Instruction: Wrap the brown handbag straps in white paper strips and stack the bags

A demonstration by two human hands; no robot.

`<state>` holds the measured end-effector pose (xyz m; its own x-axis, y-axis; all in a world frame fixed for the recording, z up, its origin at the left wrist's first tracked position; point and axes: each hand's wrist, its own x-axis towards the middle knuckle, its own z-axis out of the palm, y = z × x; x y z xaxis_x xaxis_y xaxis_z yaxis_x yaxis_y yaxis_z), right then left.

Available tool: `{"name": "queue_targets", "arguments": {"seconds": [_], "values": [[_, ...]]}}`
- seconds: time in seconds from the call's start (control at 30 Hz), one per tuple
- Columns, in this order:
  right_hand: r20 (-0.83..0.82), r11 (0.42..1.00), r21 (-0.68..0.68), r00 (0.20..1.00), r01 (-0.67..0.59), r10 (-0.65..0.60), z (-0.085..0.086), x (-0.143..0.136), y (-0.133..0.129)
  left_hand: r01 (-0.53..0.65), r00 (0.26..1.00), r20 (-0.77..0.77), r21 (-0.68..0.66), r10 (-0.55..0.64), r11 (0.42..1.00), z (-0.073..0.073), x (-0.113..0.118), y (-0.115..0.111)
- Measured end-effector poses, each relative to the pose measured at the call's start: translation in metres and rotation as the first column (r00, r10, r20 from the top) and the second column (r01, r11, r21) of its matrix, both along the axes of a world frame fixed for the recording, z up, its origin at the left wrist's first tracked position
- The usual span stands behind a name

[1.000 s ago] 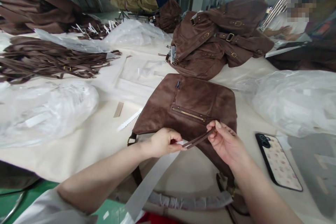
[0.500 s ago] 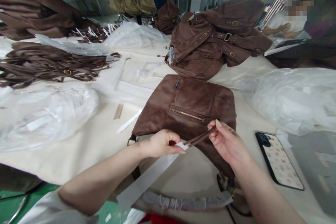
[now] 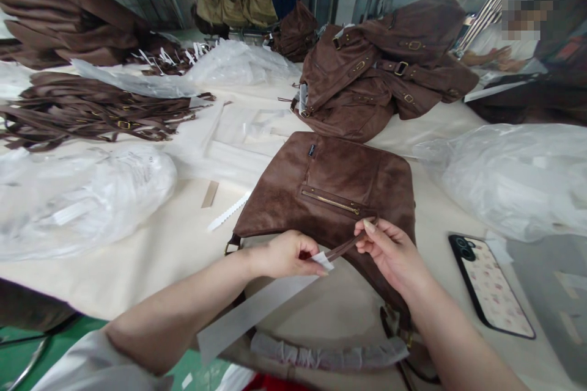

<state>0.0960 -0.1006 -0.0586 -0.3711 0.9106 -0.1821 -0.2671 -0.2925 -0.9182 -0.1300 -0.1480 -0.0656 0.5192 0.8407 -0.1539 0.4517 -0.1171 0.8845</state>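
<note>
A brown suede bag lies flat on the cream table in front of me, its brass zip facing up. My right hand pinches a thin brown pull strap that runs from the bag's lower edge. My left hand holds the end of a long white paper strip against the strap's free tip. The strip trails down toward the table's near edge. A bag handle wrapped in white tissue lies below my hands.
A phone in a patterned case lies right of my right arm. Piled brown bags sit behind, loose brown straps at left, crumpled plastic bags on both sides. Another person works at the far right.
My right hand has slid left along the strap, closer to my left hand. The paper strip's end has folded over the strap tip and its tail has swung left.
</note>
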Motion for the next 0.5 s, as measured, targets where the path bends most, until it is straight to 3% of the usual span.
{"name": "queue_targets", "arguments": {"seconds": [0.2,0.4,0.5], "values": [[0.193,0.987,0.034,0.97,-0.154,0.145,-0.012,-0.006,-0.002,-0.014,0.998,0.057,-0.031,0.015,0.999,-0.003,-0.002,0.001],[0.139,1.0,0.025,0.99,0.015,-0.019,-0.016,-0.006,0.002,0.023,0.999,0.045,-0.031,-0.022,0.999,0.007,-0.004,0.0],[0.129,1.0,0.014,0.992,-0.004,0.002,-0.015,-0.005,0.003,0.071,0.997,0.036,-0.046,-0.069,0.996,0.015,-0.002,-0.002]]}}
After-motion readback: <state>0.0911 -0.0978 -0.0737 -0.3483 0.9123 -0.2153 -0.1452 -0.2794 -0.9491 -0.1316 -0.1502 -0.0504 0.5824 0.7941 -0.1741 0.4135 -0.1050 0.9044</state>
